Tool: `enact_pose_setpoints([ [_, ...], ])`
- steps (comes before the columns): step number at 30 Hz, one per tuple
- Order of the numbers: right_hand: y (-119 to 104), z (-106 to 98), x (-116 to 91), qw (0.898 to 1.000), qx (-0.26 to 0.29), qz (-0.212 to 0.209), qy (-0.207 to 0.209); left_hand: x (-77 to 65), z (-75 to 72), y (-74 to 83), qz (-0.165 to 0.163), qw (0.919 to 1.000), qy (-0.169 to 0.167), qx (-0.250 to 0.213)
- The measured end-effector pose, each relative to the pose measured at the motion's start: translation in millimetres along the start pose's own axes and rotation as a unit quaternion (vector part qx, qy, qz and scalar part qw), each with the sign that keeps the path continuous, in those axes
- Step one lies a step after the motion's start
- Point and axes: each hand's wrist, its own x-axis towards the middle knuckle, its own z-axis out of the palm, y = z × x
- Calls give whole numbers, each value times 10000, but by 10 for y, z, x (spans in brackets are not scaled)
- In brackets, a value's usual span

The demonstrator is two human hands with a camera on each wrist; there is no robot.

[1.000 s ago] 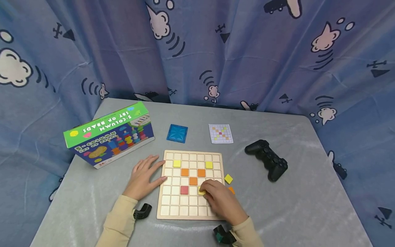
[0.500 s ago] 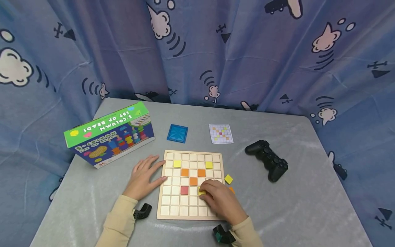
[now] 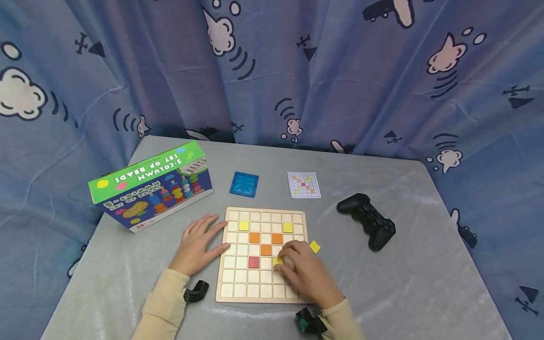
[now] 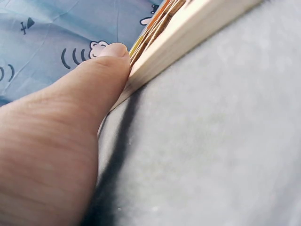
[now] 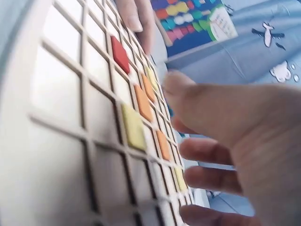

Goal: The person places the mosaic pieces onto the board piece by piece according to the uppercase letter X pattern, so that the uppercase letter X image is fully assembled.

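A wooden grid board (image 3: 261,299) lies on the table with yellow, orange and red square tiles in some cells. My left hand (image 3: 197,246) rests at its left edge, fingers spread, thumb (image 4: 113,56) on the rim. My right hand (image 3: 309,274) hovers over the board's right half, thumb and forefinger parted above a yellow tile (image 3: 277,261). That yellow tile (image 5: 134,127) sits in a cell, apart from the fingers in the right wrist view. Left of it is a red tile (image 3: 253,262); an orange tile (image 3: 266,250) lies farther up.
A loose yellow tile (image 3: 314,246) lies right of the board. Behind the board are a blue square tray (image 3: 244,184) and a pattern card (image 3: 303,184). A black game controller (image 3: 367,220) lies to the right, and a bead-set box (image 3: 153,189) stands at the left.
My right thumb and forefinger have parted from the yellow tile, and the hand has shifted slightly. The loose orange tile beside the board is now hidden behind it. My left hand stays still.
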Motion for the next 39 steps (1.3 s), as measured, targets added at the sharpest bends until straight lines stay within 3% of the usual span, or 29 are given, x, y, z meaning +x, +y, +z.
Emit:
enact_pose_setpoints([
  [6, 251, -147, -25, 9964, -341, 458, 626, -7, 21, -23, -10, 10000, 4, -5],
  [16, 537, -244, -147, 9897, -471, 1336, 210, -19, 9, -12, -63, 10000, -7, -14],
  [29, 566, -231, -170, 9865, -323, 1593, -194, -21, 13, -1, 1, 10000, 31, 12],
  [39, 569, -211, -147, 9896, -329, 1397, 12, -3, 34, -32, 39, 9999, 76, 71],
])
